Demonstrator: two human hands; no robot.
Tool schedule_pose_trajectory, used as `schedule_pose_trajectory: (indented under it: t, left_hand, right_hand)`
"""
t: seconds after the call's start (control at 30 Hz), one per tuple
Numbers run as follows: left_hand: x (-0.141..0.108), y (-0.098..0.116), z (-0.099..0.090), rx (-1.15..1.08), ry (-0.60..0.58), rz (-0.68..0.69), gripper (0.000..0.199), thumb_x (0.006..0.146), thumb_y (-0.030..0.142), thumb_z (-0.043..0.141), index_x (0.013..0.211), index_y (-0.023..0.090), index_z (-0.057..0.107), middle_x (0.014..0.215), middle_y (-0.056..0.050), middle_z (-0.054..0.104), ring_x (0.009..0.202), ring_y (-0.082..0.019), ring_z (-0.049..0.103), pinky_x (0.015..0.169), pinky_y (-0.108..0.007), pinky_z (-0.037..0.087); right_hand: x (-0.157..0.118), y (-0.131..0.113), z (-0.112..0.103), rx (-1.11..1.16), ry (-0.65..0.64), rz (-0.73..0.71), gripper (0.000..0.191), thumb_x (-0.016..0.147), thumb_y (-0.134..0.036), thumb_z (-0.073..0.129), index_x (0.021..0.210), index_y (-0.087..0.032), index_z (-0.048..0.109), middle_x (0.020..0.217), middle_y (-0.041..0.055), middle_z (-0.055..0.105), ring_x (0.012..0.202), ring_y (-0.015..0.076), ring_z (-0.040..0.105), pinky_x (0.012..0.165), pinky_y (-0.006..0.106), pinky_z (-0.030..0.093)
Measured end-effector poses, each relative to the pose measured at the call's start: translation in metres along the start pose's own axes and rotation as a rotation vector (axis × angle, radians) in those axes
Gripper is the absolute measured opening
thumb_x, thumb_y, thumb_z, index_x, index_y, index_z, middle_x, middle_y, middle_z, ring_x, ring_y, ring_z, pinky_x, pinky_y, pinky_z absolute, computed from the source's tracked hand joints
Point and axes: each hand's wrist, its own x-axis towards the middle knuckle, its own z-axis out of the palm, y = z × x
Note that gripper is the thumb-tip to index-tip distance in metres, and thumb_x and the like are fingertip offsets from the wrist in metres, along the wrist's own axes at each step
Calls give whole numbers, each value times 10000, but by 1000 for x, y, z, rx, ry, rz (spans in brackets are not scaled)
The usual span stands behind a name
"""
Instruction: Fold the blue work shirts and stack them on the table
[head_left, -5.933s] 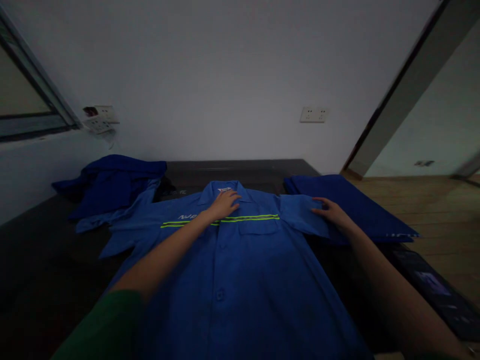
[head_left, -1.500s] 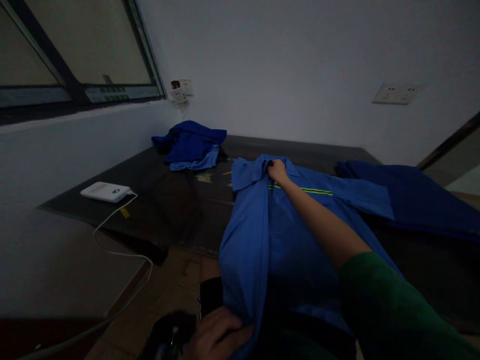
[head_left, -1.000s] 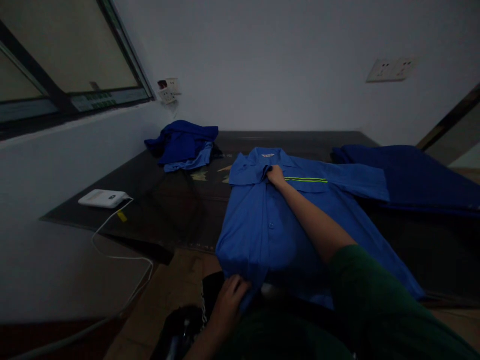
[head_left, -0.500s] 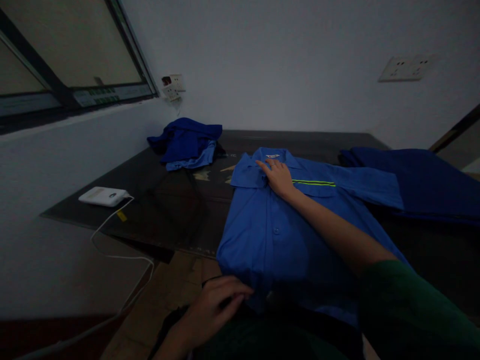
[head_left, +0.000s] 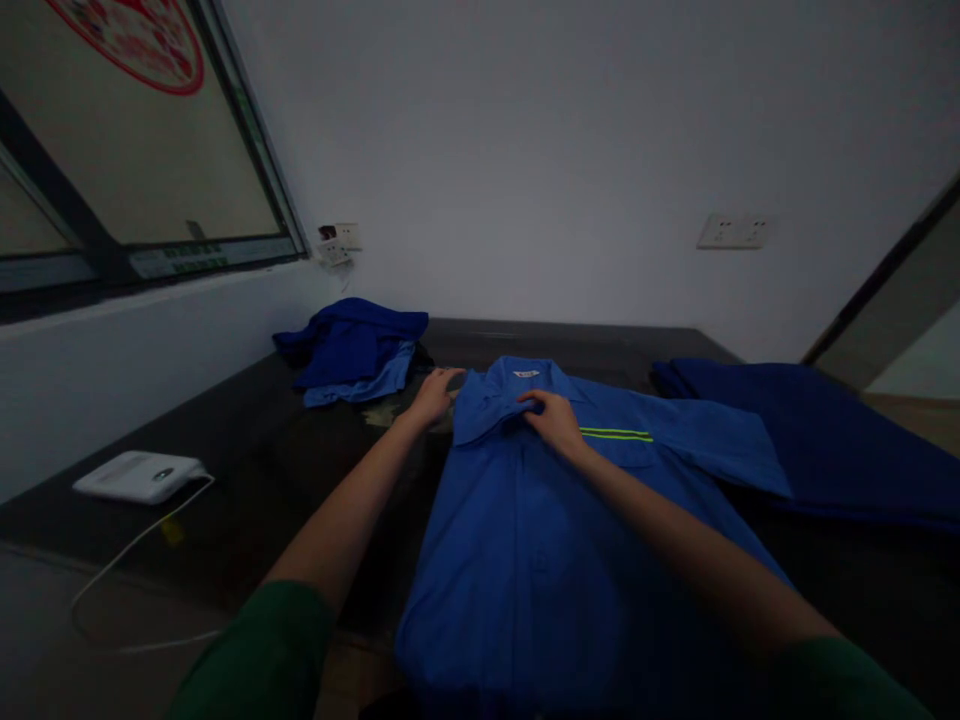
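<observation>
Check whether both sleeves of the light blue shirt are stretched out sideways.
No: one sleeve of the shirt stretches out over the dark blue cloth, while the other side is folded in toward the front.

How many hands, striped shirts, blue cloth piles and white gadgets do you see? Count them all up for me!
Hands: 2 (left hand, right hand)
Striped shirt: 1
Blue cloth piles: 2 (crumpled pile, flat pile)
White gadget: 1
Total: 6
</observation>
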Motion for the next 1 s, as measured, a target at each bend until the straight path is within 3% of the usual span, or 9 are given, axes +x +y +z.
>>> schedule_pose_trajectory:
  t: [0.13, 0.23, 0.33, 0.47, 0.6, 0.7, 0.8, 0.87, 1.0]
  left_hand:
    - [49, -5, 21, -33, -125, 156, 508, 726, 160, 623, 1233, 183, 613, 1299, -118, 562, 1237, -274, 481, 1074, -437, 341]
    - [75, -3, 33, -89, -241, 224, 324, 731, 174, 550, 1016, 148, 702, 1108, -82, 678, 1090, -220, 584, 999, -335, 416]
    - [96, -3, 46, -92, -279, 204, 283, 759, 184, 438, 823, 139, 710, 858, -37, 713, 845, -172, 639, 817, -256, 488]
    - [113, -2, 63, -50, -290, 169, 331, 824, 282, 396, 697, 157, 674, 718, -16, 679, 715, -168, 617, 692, -236, 472]
    - [114, 4, 76, 24, -277, 147, 219, 801, 305, 508, 683, 188, 651, 732, -38, 681, 715, -195, 622, 693, -255, 451]
    - [108, 7, 81, 67, -244, 124, 214, 838, 317, 500, 739, 202, 651, 774, -60, 688, 744, -211, 630, 704, -267, 444]
    - [102, 5, 83, 86, -226, 124, 249, 884, 335, 461, 797, 202, 652, 794, -66, 687, 758, -215, 634, 704, -269, 436]
    - [100, 4, 83, 92, -222, 138, 267, 902, 360, 451, 824, 202, 651, 804, -66, 684, 772, -217, 633, 707, -269, 430]
    - [103, 2, 80, 38, -157, 229, 292, 927, 381, 428, 869, 191, 642, 842, -64, 677, 796, -207, 619, 728, -269, 431]
  right_hand:
    - [10, 21, -2, 329, 66, 149, 244, 688, -80, 558, 860, -177, 701, 928, 40, 720, 933, 190, 654, 897, 327, 485]
    - [13, 33, -4, 545, 34, 302, 232, 667, -61, 543, 839, -161, 663, 918, 46, 713, 901, 179, 665, 869, 327, 511]
    - [9, 42, -7, 696, -58, 482, 295, 658, -40, 534, 912, -164, 620, 847, 28, 700, 740, 155, 673, 724, 298, 550]
    - [2, 47, -20, 761, -288, 624, 380, 736, -106, 545, 1105, -196, 532, 737, -10, 665, 571, 164, 645, 568, 326, 555]
    - [5, 43, -35, 299, -479, 449, 426, 774, -168, 596, 1193, -194, 523, 822, 40, 679, 634, 199, 651, 609, 361, 538]
    - [9, 30, -30, -217, -322, 68, 551, 708, -194, 719, 1232, -206, 549, 1082, 127, 656, 965, 282, 626, 792, 404, 504]
    - [13, 16, -15, -396, -210, -171, 505, 783, -257, 670, 1270, -217, 547, 1174, 145, 626, 1107, 315, 560, 874, 426, 469]
    - [20, 13, -8, -322, -189, -130, 426, 845, -191, 559, 1269, -221, 549, 1130, 123, 656, 1063, 280, 599, 879, 397, 478]
    - [39, 32, -11, 47, -70, 194, 398, 824, -144, 539, 1221, -177, 554, 1171, 122, 652, 1079, 245, 616, 928, 382, 485]
